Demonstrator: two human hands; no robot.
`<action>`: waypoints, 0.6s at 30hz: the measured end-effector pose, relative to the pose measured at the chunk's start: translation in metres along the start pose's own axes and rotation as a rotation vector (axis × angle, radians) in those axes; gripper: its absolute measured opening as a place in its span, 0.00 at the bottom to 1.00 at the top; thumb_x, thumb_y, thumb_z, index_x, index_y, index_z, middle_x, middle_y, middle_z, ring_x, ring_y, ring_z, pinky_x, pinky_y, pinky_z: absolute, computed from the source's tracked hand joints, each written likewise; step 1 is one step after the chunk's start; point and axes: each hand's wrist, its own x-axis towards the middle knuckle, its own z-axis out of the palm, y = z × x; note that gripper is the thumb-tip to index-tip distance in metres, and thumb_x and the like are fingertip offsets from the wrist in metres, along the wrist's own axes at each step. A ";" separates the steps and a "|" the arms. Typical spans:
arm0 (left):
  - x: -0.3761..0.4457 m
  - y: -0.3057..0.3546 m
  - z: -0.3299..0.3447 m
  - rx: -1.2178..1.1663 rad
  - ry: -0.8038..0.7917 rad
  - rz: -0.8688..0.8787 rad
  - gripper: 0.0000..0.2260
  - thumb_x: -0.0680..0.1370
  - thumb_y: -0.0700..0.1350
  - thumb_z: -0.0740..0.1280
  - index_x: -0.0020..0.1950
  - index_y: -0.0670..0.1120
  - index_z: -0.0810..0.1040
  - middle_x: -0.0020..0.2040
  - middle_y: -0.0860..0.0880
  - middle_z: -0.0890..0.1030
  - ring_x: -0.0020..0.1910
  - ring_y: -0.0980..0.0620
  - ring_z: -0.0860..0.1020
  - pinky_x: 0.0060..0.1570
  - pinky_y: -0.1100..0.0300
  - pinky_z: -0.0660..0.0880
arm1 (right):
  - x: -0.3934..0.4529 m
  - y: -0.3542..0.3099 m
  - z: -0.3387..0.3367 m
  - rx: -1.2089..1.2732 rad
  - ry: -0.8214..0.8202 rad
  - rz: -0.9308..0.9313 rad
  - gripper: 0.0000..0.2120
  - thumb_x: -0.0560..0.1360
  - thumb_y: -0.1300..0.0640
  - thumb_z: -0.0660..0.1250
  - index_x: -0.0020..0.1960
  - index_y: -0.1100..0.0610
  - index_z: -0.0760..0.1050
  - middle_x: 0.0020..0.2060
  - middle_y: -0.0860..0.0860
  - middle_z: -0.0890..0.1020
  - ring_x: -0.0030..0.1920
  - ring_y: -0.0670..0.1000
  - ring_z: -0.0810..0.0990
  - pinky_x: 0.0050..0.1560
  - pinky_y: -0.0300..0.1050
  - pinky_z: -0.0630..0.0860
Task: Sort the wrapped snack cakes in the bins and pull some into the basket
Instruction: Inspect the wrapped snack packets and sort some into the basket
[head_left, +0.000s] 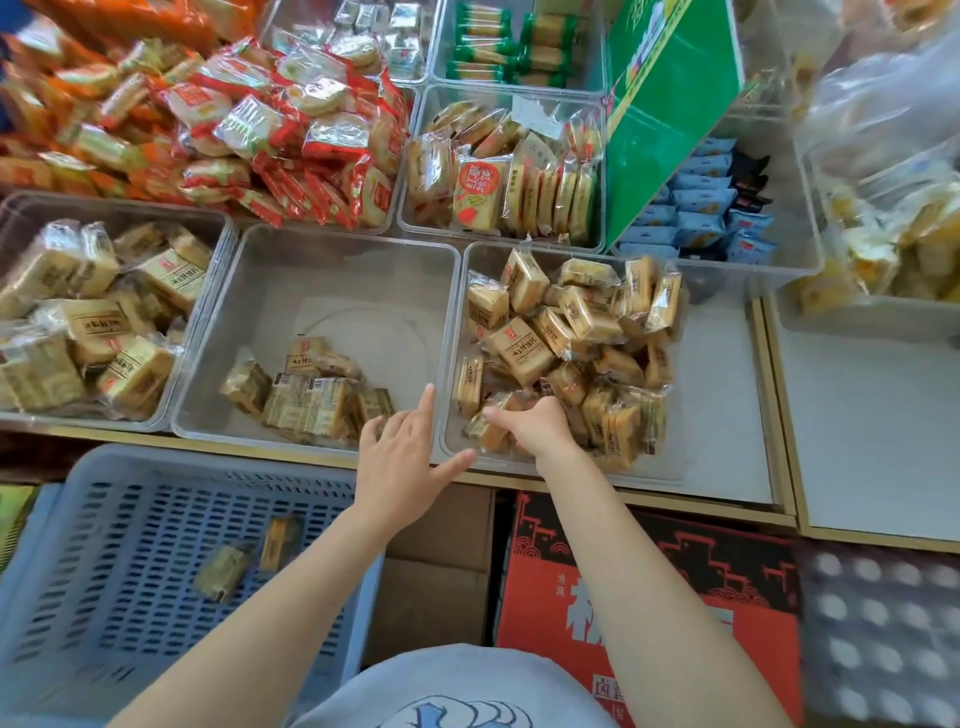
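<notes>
Seen from above, a person's two bare arms reached forward over a desk (727, 415) lined with clear plastic bins of wrapped snacks. The right hand (535, 423) was down inside the right-hand bin (457, 332), its fingers curled around one or two wrapped snack cakes (493, 423) at the bin's near left corner. The rest of that bin's cakes (576, 332) lay heaped just beyond and to the right of this hand, touching it.

The left hand (400, 467) was spread open and held nothing. It sat at the near edge of the desk, where the middle bin (322, 270) met the right-hand one; its forefinger pointed up along the wall between them, and its thumb stretched toward the right hand without touching it. A small cluster of cakes (306, 395) lay in the near part of the middle bin, just left of this hand's fingertips.

A third bin (208, 291) at far left was packed with similar cakes. Below the desk edge, at lower left, stood a pale blue slotted basket (130, 519). Two wrapped cakes (249, 556) lay on its floor, beneath the left forearm and well apart from both hands.

Farther back were bins and piles of other snacks in red, green and blue wrappers.
</notes>
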 end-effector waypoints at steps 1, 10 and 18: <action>0.000 0.000 0.000 -0.007 0.004 -0.001 0.48 0.73 0.77 0.41 0.85 0.48 0.43 0.74 0.50 0.73 0.76 0.50 0.68 0.75 0.49 0.57 | -0.002 0.000 0.001 -0.010 -0.007 0.002 0.46 0.70 0.46 0.80 0.78 0.65 0.61 0.70 0.58 0.74 0.69 0.60 0.75 0.69 0.57 0.74; 0.003 -0.004 -0.027 -0.618 -0.032 -0.083 0.39 0.76 0.68 0.62 0.81 0.48 0.63 0.76 0.50 0.72 0.75 0.51 0.68 0.75 0.49 0.63 | -0.044 -0.013 -0.018 0.124 -0.013 -0.199 0.04 0.77 0.58 0.71 0.49 0.51 0.81 0.48 0.50 0.86 0.52 0.51 0.84 0.57 0.52 0.82; -0.002 -0.013 -0.053 -1.261 -0.010 -0.169 0.11 0.74 0.52 0.75 0.52 0.47 0.85 0.46 0.49 0.87 0.44 0.57 0.84 0.48 0.61 0.78 | -0.056 -0.031 0.001 0.193 -0.251 -0.396 0.12 0.79 0.57 0.72 0.61 0.57 0.82 0.53 0.53 0.86 0.56 0.55 0.84 0.57 0.51 0.82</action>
